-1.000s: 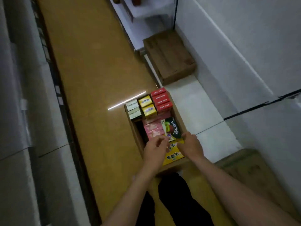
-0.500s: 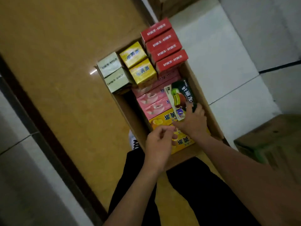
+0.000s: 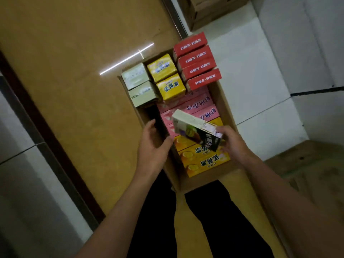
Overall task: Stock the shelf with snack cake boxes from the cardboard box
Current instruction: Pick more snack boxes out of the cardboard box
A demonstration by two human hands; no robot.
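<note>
Dark fruit-printed snack cake box (image 3: 197, 130), tilted at frame centre above the open brown cardboard box (image 3: 220, 101): right hand (image 3: 232, 144) grips its right end; left hand (image 3: 154, 146) open, just left, apart.

We see our left hand (image 3: 152, 144) and right hand (image 3: 233, 144) bare, forearms uncovered with no sleeves in view, and black trousers (image 3: 214, 220) on both legs
</note>
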